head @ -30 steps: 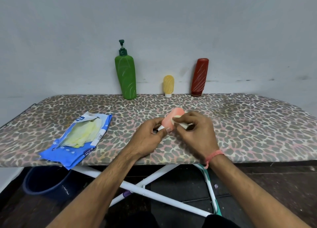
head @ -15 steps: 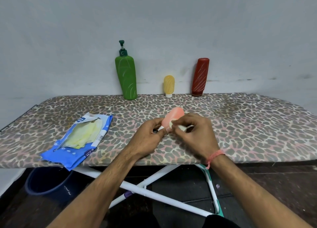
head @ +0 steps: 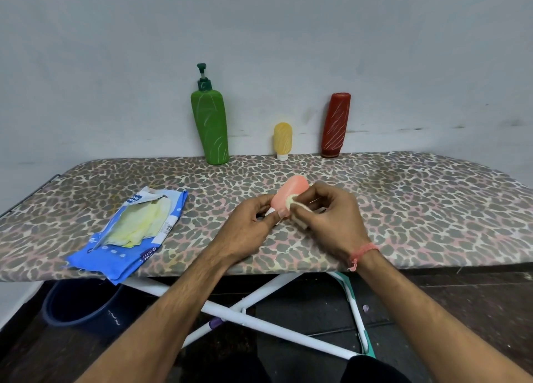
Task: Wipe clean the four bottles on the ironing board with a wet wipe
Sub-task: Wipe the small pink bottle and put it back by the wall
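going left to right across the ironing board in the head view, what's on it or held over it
wet wipe pack → green pump bottle → left hand → pink bottle held in both hands → right hand pressing a wipe to it; the yellow bottle overlaps the pink one sideways, so it is left out → red bottle

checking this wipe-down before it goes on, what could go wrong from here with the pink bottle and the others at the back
1. The left hand holds the pink bottle only near its cap end while the right hand rubs it with the wet wipe; it might slip.
2. The red bottle leans at the wall and could topple if bumped.
3. The wipe pack overhangs the ironing board edge and may slide off.
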